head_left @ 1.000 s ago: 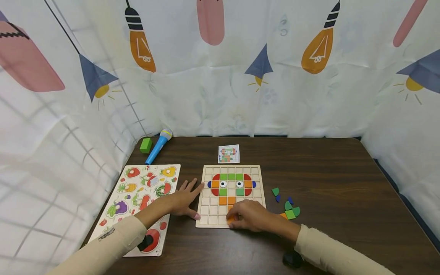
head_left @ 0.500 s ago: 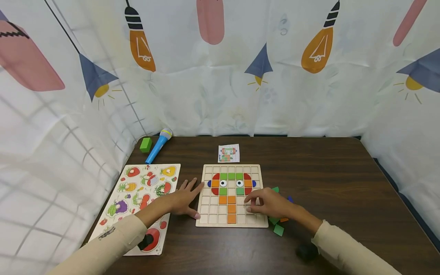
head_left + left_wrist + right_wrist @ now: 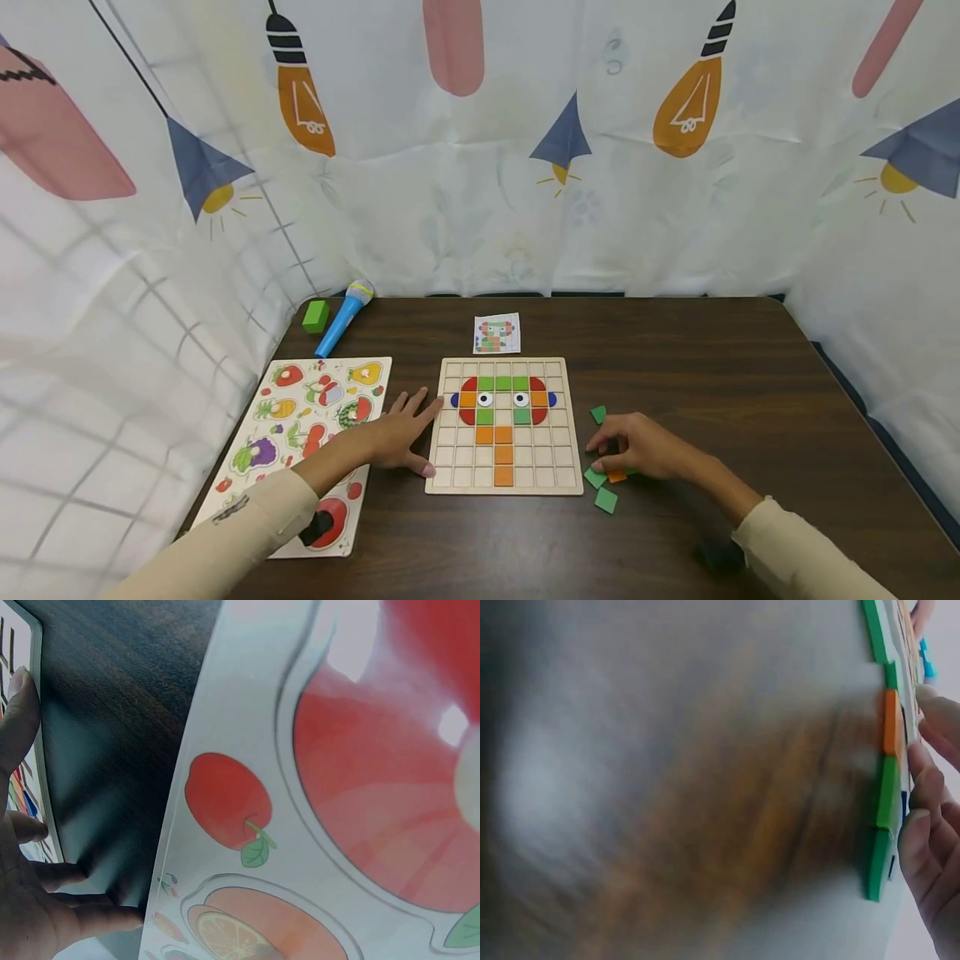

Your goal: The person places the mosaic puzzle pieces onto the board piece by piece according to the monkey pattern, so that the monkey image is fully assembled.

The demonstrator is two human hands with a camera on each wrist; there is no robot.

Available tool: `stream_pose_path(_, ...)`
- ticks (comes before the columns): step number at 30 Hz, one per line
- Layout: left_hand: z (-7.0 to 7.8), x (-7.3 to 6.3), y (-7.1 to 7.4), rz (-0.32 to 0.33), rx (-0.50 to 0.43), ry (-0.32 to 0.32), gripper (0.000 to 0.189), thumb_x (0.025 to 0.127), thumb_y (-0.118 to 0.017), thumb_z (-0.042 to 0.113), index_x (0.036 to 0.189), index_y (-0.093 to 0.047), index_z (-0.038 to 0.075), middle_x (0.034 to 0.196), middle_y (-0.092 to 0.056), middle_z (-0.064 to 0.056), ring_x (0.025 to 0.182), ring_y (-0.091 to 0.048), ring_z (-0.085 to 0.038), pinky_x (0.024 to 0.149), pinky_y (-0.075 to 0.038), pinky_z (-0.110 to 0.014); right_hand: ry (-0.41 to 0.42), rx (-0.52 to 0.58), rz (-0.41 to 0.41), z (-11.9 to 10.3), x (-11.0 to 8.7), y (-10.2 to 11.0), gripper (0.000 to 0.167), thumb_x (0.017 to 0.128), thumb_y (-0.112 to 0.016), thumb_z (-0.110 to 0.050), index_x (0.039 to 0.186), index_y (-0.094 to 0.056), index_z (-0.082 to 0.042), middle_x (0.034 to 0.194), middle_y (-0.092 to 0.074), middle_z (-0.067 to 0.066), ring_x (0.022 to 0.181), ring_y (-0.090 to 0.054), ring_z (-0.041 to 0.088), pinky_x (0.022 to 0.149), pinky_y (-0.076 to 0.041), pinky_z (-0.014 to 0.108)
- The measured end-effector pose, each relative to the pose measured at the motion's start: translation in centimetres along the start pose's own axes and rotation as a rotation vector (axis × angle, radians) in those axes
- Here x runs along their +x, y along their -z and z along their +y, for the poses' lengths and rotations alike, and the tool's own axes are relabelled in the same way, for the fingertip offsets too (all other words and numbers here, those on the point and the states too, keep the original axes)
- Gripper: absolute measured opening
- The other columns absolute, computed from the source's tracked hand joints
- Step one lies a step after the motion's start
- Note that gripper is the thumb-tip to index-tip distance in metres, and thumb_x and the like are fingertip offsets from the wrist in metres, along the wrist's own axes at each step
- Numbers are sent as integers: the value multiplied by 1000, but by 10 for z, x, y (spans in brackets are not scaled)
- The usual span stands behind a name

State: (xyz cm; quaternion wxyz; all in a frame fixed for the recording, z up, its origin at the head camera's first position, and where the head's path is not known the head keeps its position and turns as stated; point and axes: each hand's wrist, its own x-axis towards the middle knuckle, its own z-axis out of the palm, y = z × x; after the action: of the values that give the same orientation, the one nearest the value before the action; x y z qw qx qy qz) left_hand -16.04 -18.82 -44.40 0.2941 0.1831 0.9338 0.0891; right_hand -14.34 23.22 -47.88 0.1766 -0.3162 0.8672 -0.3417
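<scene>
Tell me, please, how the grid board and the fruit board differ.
The grid board is ruled into cells, some holding coloured pieces; the fruit board bears fruit pictures. The grid board looks smaller than the fruit board. The left hand touches the grid board's edge, while the sleeve passes over the fruit board. Both are pale, flat boards on the dark table.
</scene>
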Motion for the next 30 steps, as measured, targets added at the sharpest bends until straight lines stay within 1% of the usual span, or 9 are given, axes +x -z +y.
stream_pose_path(5,0,0,1,-1,-1,-1,111,78,-80,54,161,-20,14,166,-9,-24,150,-9,-56,111,-29,-70,36,-35,-27,-1,-3,-1,23,87,-79,-34,105,-80,-20,92,-63,-12,72,-50,0,64,-45,20)
stream_pose_path(11,0,0,0,-1,1,-5,110,79,-80,54,161,-20,13,166,-10,-25,149,-10,-56,110,-30,-70,72,-28,-52,-2,-2,0,22,87,-79,-32,104,-81,-18,94,-62,-11,76,-52,3,67,-47,20)
stream_pose_path(16,0,0,0,3,4,-8,110,78,-80,54,161,-20,13,166,-10,-25,149,-10,-56,110,-30,-70,73,-39,-71,-1,-1,0,22,86,-80,-33,103,-81,-19,94,-61,-13,77,-53,3,68,-47,20)
stream_pose_path(23,-1,0,0,5,7,-9,110,78,-80,54,161,-20,12,166,-10,-25,149,-10,-56,110,-30,-70,41,-49,-61,-1,-1,2,21,85,-80,-36,100,-80,-21,99,-62,-14,81,-53,3,69,-47,21)
stream_pose_path(30,-1,0,0,6,2,-14,110,79,-80,53,161,-20,12,166,-10,-25,149,-9,-56,110,-30,-70,54,-51,-82,-1,0,3,21,85,-81,-33,101,-79,-21,99,-61,-14,81,-52,4,70,-47,21)
